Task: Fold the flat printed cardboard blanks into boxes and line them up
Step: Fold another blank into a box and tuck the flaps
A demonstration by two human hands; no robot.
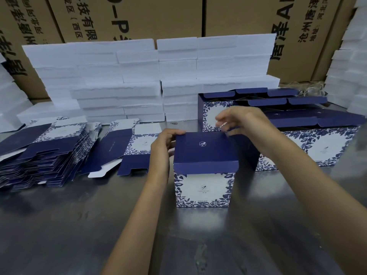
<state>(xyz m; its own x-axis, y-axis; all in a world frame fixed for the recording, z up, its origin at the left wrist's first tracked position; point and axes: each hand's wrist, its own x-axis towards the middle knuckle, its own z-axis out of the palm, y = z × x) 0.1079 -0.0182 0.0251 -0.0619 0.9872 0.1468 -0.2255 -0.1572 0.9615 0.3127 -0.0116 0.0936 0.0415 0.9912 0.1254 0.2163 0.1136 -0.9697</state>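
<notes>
Navy-and-white printed cardboard, thin and light, makes up the box that stands upright on the steel counter near the middle of the head view. Its navy top flap lies almost level, bent over toward the far side. The left hand pinches the flap's far left corner, thumb under and fingers curled over the edge. The right hand reaches over the far right corner with fingers bent down, seemingly nipping a small tab there, though blur hides the exact contact.

Such card looks stiff along its panels but weak at the scored folds, and its smooth face may slip, so it likely wants holding by edges and corners rather than squeezing the hollow walls, which would dent.

Flat blanks lie stacked at the left. Finished boxes stand in rows at the right. White foam slabs are piled at the far side.
</notes>
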